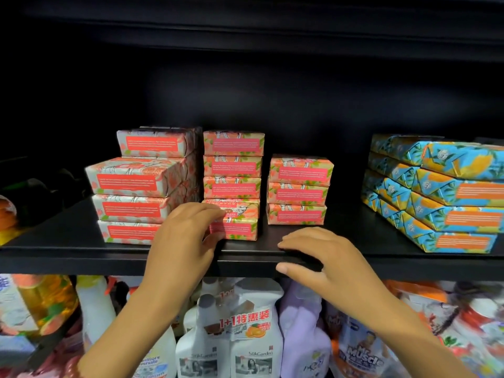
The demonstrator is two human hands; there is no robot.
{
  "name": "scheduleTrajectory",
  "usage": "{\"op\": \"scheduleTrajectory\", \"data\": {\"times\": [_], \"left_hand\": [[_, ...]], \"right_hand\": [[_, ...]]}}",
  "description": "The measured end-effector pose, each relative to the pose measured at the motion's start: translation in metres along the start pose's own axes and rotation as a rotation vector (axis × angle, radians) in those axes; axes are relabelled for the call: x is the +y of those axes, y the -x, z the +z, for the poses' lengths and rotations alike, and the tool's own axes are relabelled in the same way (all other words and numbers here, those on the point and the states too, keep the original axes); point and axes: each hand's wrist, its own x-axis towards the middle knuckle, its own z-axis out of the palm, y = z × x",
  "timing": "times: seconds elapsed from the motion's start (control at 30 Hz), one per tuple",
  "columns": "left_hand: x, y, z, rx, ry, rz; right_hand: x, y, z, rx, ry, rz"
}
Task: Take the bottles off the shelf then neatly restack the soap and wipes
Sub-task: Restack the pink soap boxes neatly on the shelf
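Observation:
Pink and orange wrapped soap bars stand in three stacks on the black shelf (81, 241): a left stack (136, 184), a middle stack (233, 170) and a shorter right stack (298, 190). My left hand (185, 238) rests with fingers spread on the front soap bar (237, 225) at the foot of the middle stack. My right hand (321, 257) lies over the shelf's front edge, fingers apart, holding nothing. Blue and orange wrapped packs (447, 197) are piled at the right.
Below the shelf stand several spray and detergent bottles, among them a white twin pack (231, 336) and a purple bottle (300, 331). Dark items (35, 195) sit at the shelf's far left. An upper shelf (245, 28) hangs overhead.

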Motion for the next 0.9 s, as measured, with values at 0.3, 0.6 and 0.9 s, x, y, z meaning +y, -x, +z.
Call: {"op": "scheduleTrajectory", "data": {"times": [0.3, 0.6, 0.9], "left_hand": [[0.029, 0.018, 0.011, 0.135, 0.162, 0.11], [0.033, 0.021, 0.019, 0.059, 0.215, 0.059], [0.053, -0.003, -0.01, 0.011, 0.994, -0.373]], "right_hand": [[0.025, -0.063, -0.039, 0.278, 0.237, 0.096], [0.029, -0.062, -0.03, 0.362, 0.366, 0.021], [0.004, -0.015, -0.039, 0.582, 0.26, -0.414]]}}
